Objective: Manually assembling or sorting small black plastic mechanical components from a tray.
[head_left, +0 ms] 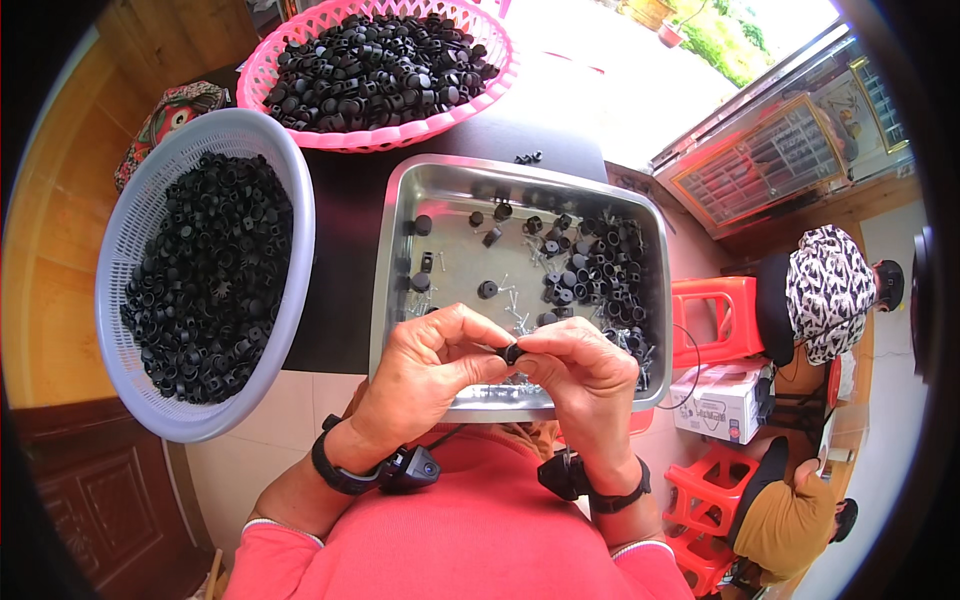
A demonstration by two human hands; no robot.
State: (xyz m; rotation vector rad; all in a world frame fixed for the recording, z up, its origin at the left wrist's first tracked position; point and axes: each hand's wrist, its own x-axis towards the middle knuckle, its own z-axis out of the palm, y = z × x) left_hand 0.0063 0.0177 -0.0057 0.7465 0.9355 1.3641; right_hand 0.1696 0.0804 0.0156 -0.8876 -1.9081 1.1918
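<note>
Over the steel tray (392,250), both hands pinch one small black cap (512,352).

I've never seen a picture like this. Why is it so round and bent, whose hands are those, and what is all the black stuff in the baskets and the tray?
No machine here: a person wears a wide fisheye camera on the head, looking down, so straight edges bend. The left hand and right hand meet over a metal tray and pinch one small black plastic part between their fingertips. The tray holds more loose black parts and small metal pins. A white basket and a pink basket are full of similar black pieces. Each wrist carries a strapped small camera. Two other people sit at right by red stools.
</note>
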